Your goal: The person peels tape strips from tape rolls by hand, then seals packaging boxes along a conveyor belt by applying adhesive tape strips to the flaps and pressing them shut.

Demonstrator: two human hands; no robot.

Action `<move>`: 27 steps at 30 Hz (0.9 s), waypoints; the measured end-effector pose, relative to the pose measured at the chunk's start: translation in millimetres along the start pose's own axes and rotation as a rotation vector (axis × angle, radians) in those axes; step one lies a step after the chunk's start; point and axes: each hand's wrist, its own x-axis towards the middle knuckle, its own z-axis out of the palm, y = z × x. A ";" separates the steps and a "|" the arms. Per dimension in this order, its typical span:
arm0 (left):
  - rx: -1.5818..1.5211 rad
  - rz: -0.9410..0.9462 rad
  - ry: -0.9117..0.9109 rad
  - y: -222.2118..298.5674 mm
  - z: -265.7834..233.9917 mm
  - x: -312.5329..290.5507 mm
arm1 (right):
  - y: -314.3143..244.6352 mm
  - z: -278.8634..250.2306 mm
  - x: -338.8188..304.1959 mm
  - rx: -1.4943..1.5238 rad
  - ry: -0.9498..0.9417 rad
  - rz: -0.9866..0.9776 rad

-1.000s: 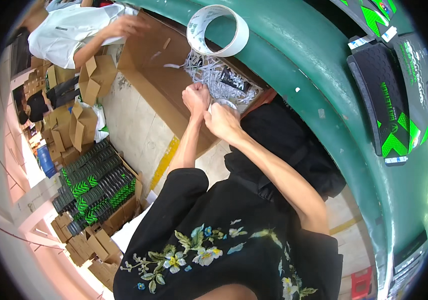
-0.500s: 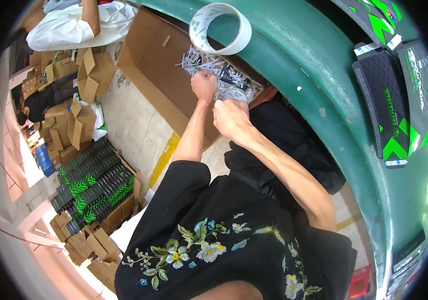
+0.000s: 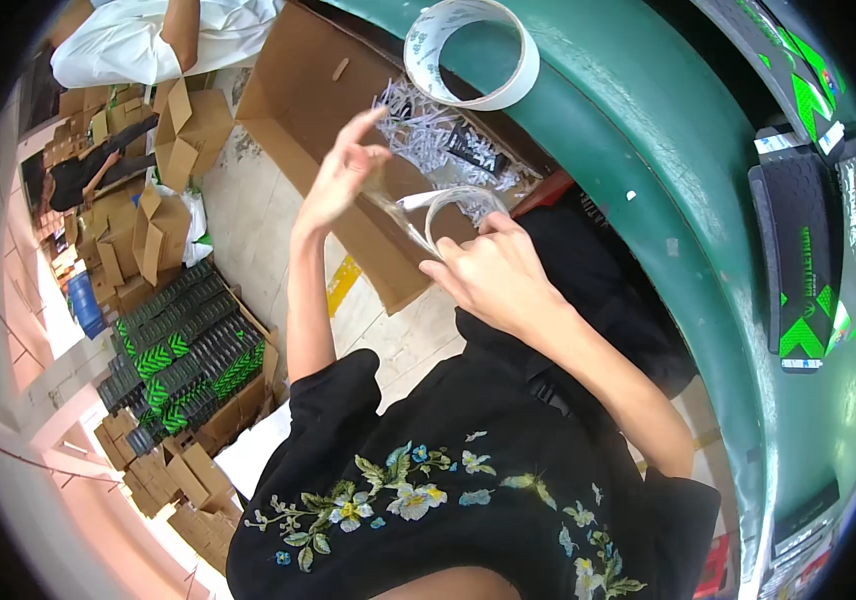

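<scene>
My right hand [image 3: 508, 270] is closed round a roll of clear tape [image 3: 436, 212], over the near side of a long open cardboard box [image 3: 293, 75]. A thin clear strip runs from the roll to my left hand [image 3: 336, 185]. That hand seems to grip the strip's end with its curled fingers, while one finger points out; the exact hold is blurred. Inside the box lie shredded white paper [image 3: 423, 135] and a dark packet [image 3: 473, 150]. A wide, white-sided tape ring [image 3: 521, 82] rests on the green table edge beyond the box.
On the green table [image 3: 638, 130] at right lie black-and-green curved pieces [image 3: 798, 250]. Stacked black-and-green pieces [image 3: 188, 350] and open cartons [image 3: 163, 235] stand on the floor at left. A co-worker in white [image 3: 128, 45] is at upper left; another person [image 3: 83, 178] is farther off.
My hands were close together at the tape roll. The left has since moved up and left, drawing a strip out, while the right has shifted slightly right with the roll.
</scene>
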 end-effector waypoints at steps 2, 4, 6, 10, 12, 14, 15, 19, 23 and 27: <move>-0.675 -0.051 0.226 4.5 -13.8 -5.0 | -2.4 -2.9 -1.6 -0.081 -0.016 -0.053; -0.292 -0.045 0.311 -7.7 -44.2 -10.4 | -4.2 -4.9 -9.1 -0.112 -0.039 -0.051; 0.506 0.038 0.126 17.2 -42.8 -19.4 | -2.1 -5.8 -15.1 -0.151 -0.104 -0.046; 0.299 -0.004 -0.528 74.1 18.3 -13.9 | 1.2 -16.6 -11.6 -0.225 -0.155 -0.074; 0.187 -0.064 -0.624 65.1 29.1 -1.5 | 2.0 -13.5 -9.3 -0.243 -0.159 -0.095; 0.317 -0.120 -0.583 64.6 36.0 1.9 | 4.1 -10.4 -7.1 -0.230 -0.203 -0.086; 0.445 -0.169 -0.540 65.1 41.7 4.5 | 5.0 -7.2 -4.4 -0.231 -0.204 -0.085; 0.725 0.027 -0.359 17.3 76.9 3.1 | 5.9 20.9 1.3 -0.349 -0.301 -0.168; 0.712 0.326 -0.008 -15.5 86.2 27.5 | -10.2 23.2 8.8 -0.122 -0.229 -0.204; 0.735 0.400 -0.015 -22.5 55.6 35.1 | -30.8 11.6 22.2 -0.105 -0.162 -0.236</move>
